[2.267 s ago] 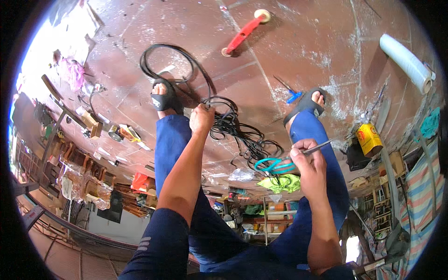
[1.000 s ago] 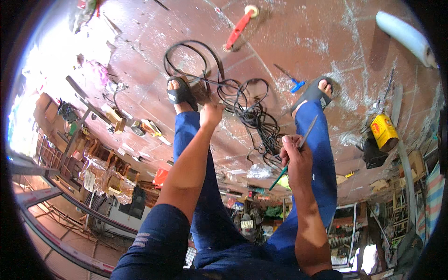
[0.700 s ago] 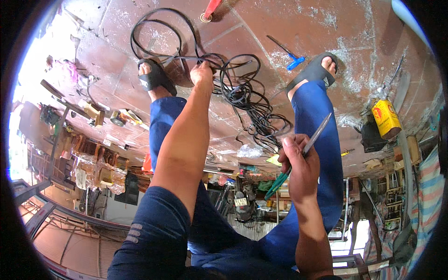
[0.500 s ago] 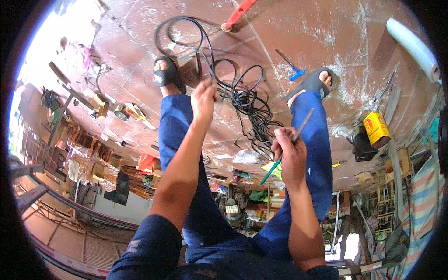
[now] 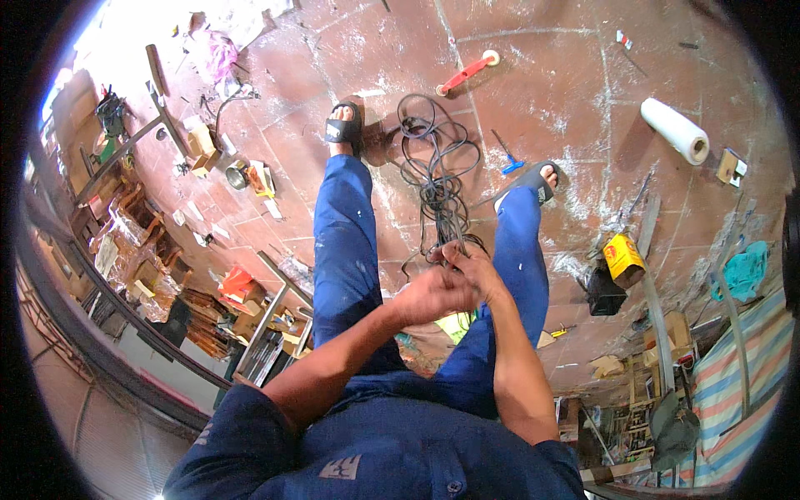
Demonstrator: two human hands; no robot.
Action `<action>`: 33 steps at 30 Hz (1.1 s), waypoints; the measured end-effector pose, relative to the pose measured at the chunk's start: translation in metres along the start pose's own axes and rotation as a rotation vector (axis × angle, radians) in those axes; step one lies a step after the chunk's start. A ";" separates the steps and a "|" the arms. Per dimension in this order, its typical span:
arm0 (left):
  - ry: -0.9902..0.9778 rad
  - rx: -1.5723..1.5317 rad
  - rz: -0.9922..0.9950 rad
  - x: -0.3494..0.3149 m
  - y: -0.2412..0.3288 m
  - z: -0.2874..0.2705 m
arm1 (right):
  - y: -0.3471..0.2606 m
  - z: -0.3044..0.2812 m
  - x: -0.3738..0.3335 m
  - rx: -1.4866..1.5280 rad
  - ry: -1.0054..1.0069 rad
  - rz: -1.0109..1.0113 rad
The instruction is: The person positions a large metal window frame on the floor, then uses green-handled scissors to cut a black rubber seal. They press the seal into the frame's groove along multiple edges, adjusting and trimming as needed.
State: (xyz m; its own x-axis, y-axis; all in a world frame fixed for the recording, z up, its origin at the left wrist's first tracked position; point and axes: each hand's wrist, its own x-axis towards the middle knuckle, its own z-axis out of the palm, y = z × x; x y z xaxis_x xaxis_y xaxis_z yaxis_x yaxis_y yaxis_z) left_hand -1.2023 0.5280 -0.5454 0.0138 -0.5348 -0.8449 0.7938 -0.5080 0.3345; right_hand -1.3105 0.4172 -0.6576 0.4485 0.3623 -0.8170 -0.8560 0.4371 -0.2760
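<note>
My right hand point(image 5: 473, 271) is closed, low between my knees, around a slim grey-ended tool point(image 5: 462, 237); its green end is hidden now. My left hand point(image 5: 435, 296) is curled right beside it, fingers bent and smeared by motion. What it holds, if anything, cannot be made out. Just beyond both hands a tangled heap of black cable point(image 5: 442, 190) lies on the floor between my feet, with loose loops at its far end. Whether a strand of it runs into my hands is not clear.
A red two-ended handle tool point(image 5: 467, 73) lies past the cable. Near my right foot is a blue T-handle tool point(image 5: 510, 167). Farther right are a white roll point(image 5: 675, 131), a yellow container point(image 5: 623, 260) and a black box point(image 5: 606, 292). Metal frames point(image 5: 271, 321) stand left.
My hands, apart before, have come together. The left moved right and toward me from the cable's far end, and the raised cable loop has dropped. The view has shifted.
</note>
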 end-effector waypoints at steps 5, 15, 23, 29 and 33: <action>0.322 -0.669 0.228 -0.002 0.108 -0.026 | -0.037 0.018 -0.088 0.287 0.137 -0.111; -0.034 0.440 0.430 -0.040 0.017 0.049 | -0.161 0.031 -0.270 0.302 0.035 -0.606; 0.447 1.063 0.654 -0.033 0.044 0.156 | -0.207 0.032 -0.365 -0.209 -0.082 -0.700; 0.962 0.358 0.428 -0.082 0.152 0.171 | -0.248 0.081 -0.457 -0.269 -0.168 -0.730; 1.236 -0.007 0.427 -0.093 0.196 0.143 | -0.271 0.087 -0.500 -0.179 -0.155 -0.853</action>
State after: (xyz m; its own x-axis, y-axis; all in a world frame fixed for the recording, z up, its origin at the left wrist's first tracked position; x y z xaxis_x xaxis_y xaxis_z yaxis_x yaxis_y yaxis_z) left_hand -1.1347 0.3815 -0.3413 0.8067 0.3193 -0.4972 0.5909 -0.4481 0.6709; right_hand -1.2798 0.1895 -0.1303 0.9713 0.0844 -0.2224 -0.2353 0.4787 -0.8459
